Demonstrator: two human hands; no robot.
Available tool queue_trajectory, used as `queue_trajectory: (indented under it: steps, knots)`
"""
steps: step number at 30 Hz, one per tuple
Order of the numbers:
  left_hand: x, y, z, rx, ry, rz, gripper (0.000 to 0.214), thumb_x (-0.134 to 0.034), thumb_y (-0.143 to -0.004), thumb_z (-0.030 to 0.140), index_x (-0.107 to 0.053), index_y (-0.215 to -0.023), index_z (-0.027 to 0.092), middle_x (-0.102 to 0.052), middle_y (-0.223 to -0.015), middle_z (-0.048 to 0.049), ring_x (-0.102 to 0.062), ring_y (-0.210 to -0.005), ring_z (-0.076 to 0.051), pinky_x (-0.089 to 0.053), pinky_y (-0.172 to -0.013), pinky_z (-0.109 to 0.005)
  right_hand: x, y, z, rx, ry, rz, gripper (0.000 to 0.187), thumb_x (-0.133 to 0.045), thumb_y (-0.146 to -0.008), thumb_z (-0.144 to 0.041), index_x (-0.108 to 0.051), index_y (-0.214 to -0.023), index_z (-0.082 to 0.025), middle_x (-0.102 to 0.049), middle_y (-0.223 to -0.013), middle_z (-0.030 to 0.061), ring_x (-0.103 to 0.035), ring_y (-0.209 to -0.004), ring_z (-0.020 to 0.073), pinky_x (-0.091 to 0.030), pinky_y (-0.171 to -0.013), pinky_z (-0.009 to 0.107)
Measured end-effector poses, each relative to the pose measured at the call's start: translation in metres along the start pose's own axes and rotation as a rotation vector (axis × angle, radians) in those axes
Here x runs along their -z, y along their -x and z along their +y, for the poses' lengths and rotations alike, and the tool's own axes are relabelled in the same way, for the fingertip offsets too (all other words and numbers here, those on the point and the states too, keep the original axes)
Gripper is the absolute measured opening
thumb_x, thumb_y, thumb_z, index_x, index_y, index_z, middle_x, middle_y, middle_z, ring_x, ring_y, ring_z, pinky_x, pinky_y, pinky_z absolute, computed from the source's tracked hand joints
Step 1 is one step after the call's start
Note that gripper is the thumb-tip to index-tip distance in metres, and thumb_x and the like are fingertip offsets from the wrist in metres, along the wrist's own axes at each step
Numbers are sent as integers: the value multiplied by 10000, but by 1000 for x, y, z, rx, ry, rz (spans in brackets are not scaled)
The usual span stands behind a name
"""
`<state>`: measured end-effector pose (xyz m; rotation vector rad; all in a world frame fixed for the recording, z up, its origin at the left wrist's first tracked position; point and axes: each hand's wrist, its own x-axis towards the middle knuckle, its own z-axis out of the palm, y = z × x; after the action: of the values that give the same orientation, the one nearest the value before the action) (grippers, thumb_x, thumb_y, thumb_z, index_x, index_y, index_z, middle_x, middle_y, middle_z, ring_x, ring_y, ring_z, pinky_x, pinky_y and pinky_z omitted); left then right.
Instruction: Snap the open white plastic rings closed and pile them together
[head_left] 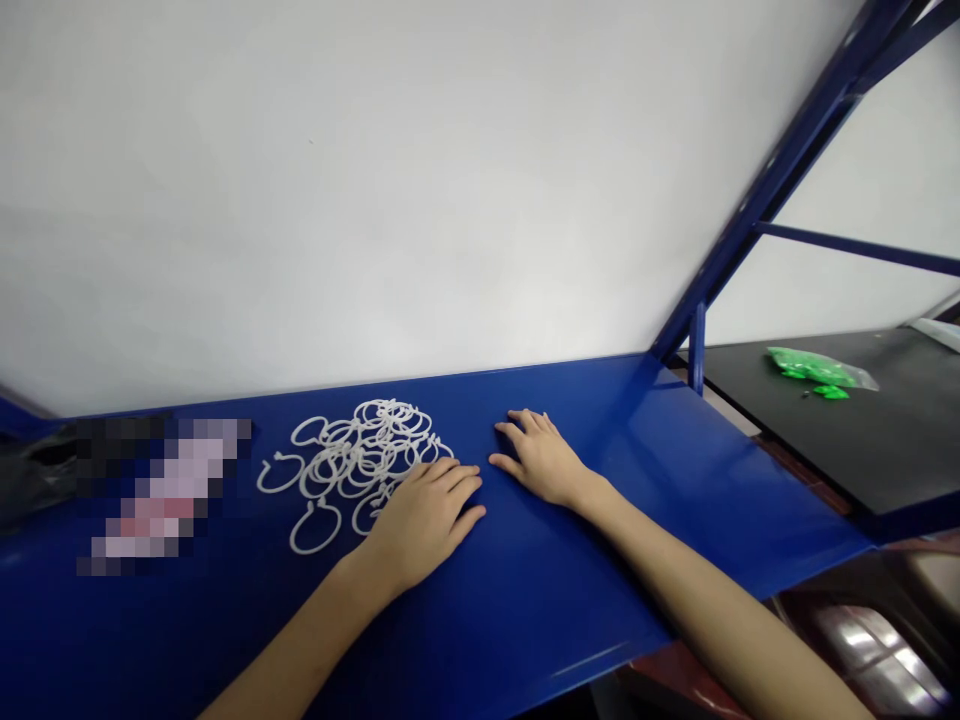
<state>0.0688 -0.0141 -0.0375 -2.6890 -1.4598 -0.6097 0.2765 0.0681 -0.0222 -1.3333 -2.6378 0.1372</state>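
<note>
Two hands are above the blue bench [525,600], in the lower middle of the frame. The left hand [431,510] is flat, palm down, its fingers rather close together; in the picture it covers the right lower edge of one pile of white rings [367,462]. Whether it touches the rings, I cannot tell. The right hand [544,462] is apart, fingers spread, and no object is seen in it.

The pile lies left of centre; the rings overlap, so I count only more than ten. Two stand out at its left side.

At the left are one pixelated item [169,490] and one black bag [37,468]. At the right edge, one bag with green contents [814,367] lies on one black bench [847,440].
</note>
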Motion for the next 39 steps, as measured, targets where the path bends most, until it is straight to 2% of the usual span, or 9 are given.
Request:
queue_trajectory:
  steps: [5, 9, 13, 21, 25, 28, 32, 36, 39]
  knots:
    - [5, -2, 2, -18, 24, 87, 262, -522, -958, 293, -701, -1138, 228, -741, -1131, -52, -609, -1171, -251, -451, -1082, -493, 0, 0, 0, 8, 1, 9, 525, -568, -968, -473, -557, -1370, -135, -507, -1423, 226, -475, -1336, 360, -346, -1118, 618]
    - [6, 0, 13, -108, 141, -8, 289, -569, -931, 323, -684, -1181, 235, -727, -1198, -46, -603, -1225, -251, -472, -1090, -472, 0, 0, 0, 8, 13, 3, 526, -559, -973, -475, -547, -1382, -145, -502, -1432, 217, -472, -1341, 358, -346, -1121, 614]
    - [6, 2, 18, -115, 157, -101, 314, -586, -922, 340, -673, -1202, 226, -693, -1270, -58, -589, -1251, -267, -492, -1073, -469, -1, 0, 0, 7, 12, -12, 539, -553, -975, -478, -542, -1391, -135, -484, -1450, 225, -446, -1363, 364, -329, -1133, 614]
    - [4, -2, 15, -136, 120, -66, 287, -546, -951, 319, -667, -1192, 223, -709, -1214, -47, -607, -1184, -249, -494, -1045, -444, 1, 0, 0, 8, 13, -11, 543, -551, -973, -492, -546, -1386, -140, -495, -1443, 216, -468, -1346, 353, -338, -1132, 603]
    - [8, -5, 0, 27, -106, 69, 254, -485, -964, 233, -691, -1106, 191, -703, -1110, -86, -611, -1054, -262, -501, -967, -472, 2, 0, 0, 2, 3, -20, 607, -499, -970, -565, -545, -1390, -129, -494, -1442, 227, -456, -1358, 367, -329, -1135, 612]
    - [13, -4, -18, 174, -273, 113, 217, -542, -919, 206, -703, -1058, 161, -670, -1120, -127, -578, -1059, -308, -502, -916, -491, 0, 0, 1, 2, -12, -30, 652, -456, -968, -606, -537, -1401, -125, -481, -1456, 227, -446, -1365, 376, -314, -1140, 623]
    - [17, -1, -31, 152, -337, 148, 111, -606, -888, 174, -711, -921, 177, -672, -1062, -101, -569, -981, -282, -512, -857, -448, -2, -1, 4, 14, -35, 4, 626, -515, -955, -580, -565, -1365, -110, -504, -1431, 236, -463, -1344, 389, -318, -1132, 624]
    - [18, -3, -23, 42, -327, 289, 98, -594, -916, 183, -691, -930, 184, -671, -1011, -77, -569, -957, -249, -498, -867, -424, 0, -1, -5, 119, -300, 103, 370, -542, -999, -416, -630, -1233, -143, -655, -1257, 152, -595, -1196, 282, -410, -1090, 483]
    - [17, -4, -13, -47, -272, 354, 93, -587, -930, 185, -679, -930, 201, -664, -989, -55, -571, -954, -227, -492, -881, -400, 0, 2, -21, 125, -680, 119, 248, -504, -1021, -374, -614, -1151, -194, -730, -1021, 51, -684, -942, 187, -528, -869, 331]
